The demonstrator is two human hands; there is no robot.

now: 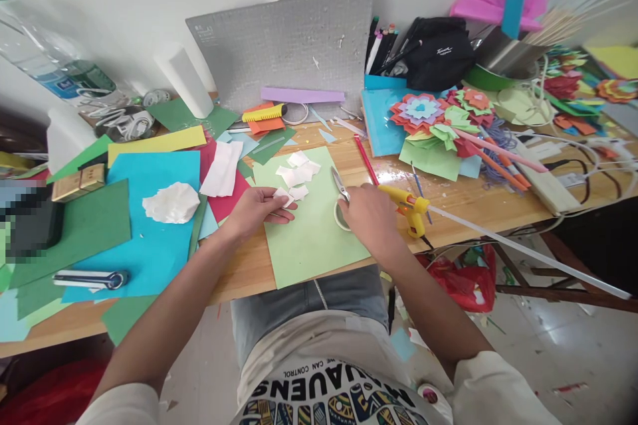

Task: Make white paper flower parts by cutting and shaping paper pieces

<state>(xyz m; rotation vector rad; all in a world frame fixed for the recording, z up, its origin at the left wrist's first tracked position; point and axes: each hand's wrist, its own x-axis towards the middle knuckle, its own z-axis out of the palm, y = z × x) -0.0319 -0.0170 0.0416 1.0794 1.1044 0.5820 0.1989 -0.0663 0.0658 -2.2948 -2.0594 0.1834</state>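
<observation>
Between the fingertips of my left hand [260, 210] is a small white paper piece [284, 197]. My right hand [371, 219] is closed round a pair of scissors [341, 184], whose blades point away from me; one handle ring shows beneath the hand. Under both hands lies a light green paper sheet [294, 249]. Several cut white paper pieces [299, 171] are scattered on its upper part, just beyond my left fingers. A larger white paper strip [222, 169] rests on red paper to the left.
Just right of my right hand lies a yellow glue gun [411, 209] with a long glue stick. Paper flowers [423, 116] and a red pencil [366, 158] are farther back. To the left are a crumpled white wad [171, 202], a stapler [91, 279] and coloured paper. A grey cutting mat [284, 46] leans against the wall.
</observation>
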